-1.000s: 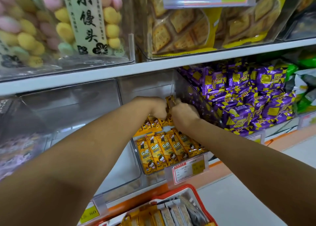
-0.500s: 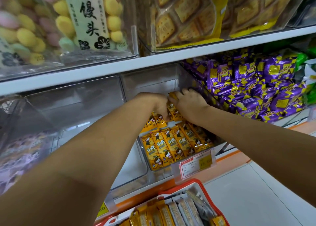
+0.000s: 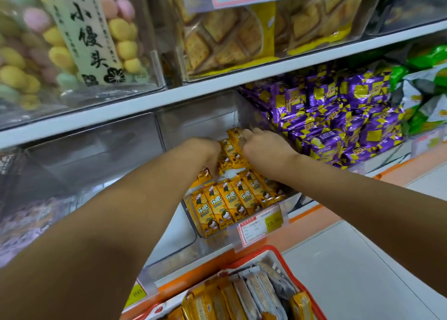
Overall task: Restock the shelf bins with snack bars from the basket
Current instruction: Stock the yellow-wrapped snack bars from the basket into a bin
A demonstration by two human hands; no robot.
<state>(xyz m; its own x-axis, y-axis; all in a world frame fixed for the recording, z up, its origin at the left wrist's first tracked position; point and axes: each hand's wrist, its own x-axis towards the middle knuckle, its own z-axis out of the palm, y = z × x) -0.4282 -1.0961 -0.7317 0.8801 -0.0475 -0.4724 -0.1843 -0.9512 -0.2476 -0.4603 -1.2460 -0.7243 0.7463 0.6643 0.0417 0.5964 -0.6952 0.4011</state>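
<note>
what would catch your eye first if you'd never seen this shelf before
Two bare arms reach into the middle clear bin, left hand and right hand holding a few yellow snack bars behind the neat row at its front. A heap of purple packets sits to the right, pastel puffs fill the upper left bin, and a red basket of more bars waits below.

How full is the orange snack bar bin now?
Partly full. One row of orange snack bars fills the front, the right hand grips more behind it, and the rear of the clear bin is bare.
</note>
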